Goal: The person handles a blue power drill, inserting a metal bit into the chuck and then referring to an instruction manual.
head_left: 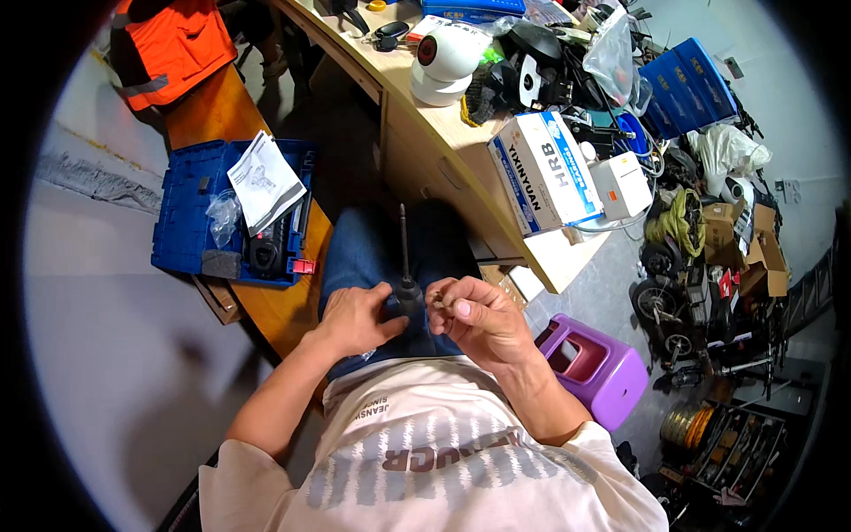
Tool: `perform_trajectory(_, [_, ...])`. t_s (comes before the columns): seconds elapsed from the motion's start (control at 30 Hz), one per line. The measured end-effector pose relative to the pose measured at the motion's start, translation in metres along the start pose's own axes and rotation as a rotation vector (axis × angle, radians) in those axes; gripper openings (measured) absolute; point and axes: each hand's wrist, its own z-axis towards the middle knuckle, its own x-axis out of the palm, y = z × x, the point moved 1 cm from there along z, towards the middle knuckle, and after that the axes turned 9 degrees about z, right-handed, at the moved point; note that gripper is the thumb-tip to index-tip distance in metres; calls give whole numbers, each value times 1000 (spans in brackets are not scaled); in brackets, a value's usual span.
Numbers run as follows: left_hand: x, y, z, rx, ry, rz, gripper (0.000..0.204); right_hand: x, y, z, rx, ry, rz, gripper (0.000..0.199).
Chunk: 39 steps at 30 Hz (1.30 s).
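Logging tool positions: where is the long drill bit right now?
In the head view, the drill bit stands upright at centre over the person's lap, its base between the left hand and right hand.

We see a deep blue plastic tool case (191, 208) with a white paper sheet (264, 180) on it. The trousers (372, 253) are blue denim. The T-shirt (443, 452) is white with grey stripes. A low plastic stool (612, 368) is bright purple. The long wooden desk (425, 115) is pale tan. A cardboard box (545, 173) is white and blue. The jacket (173, 44) is orange with a grey band. The slim drill tool (406, 266) is black.
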Motion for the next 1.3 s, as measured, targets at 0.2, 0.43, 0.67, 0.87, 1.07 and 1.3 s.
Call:
perform_trajectory(0.2, [0,6,9,45,-173,292,45,-2,2,3,-77,-34,-241,15])
perform_trajectory(0.43, [-12,-5,14,-71,-430,-281,16,-8,-7,28,-81,-28,-404,13])
perform_trajectory(0.67, [-12,-48,20,-376,-222,-1705,44,10,-8,52,-588,62,-1169,14])
perform_trajectory(0.87, [-25,-45,27,-405,-167,-1744,23,17,3,52,-644,79,-1136,16])
perform_trajectory(1.07, [-38,-53,16,-265,19,-1763,16,20,15,48,-677,2,-1172,17])
perform_trajectory(1.3, [-36,-45,17,-218,200,-2011,12,24,21,47,-625,49,-1177,18])
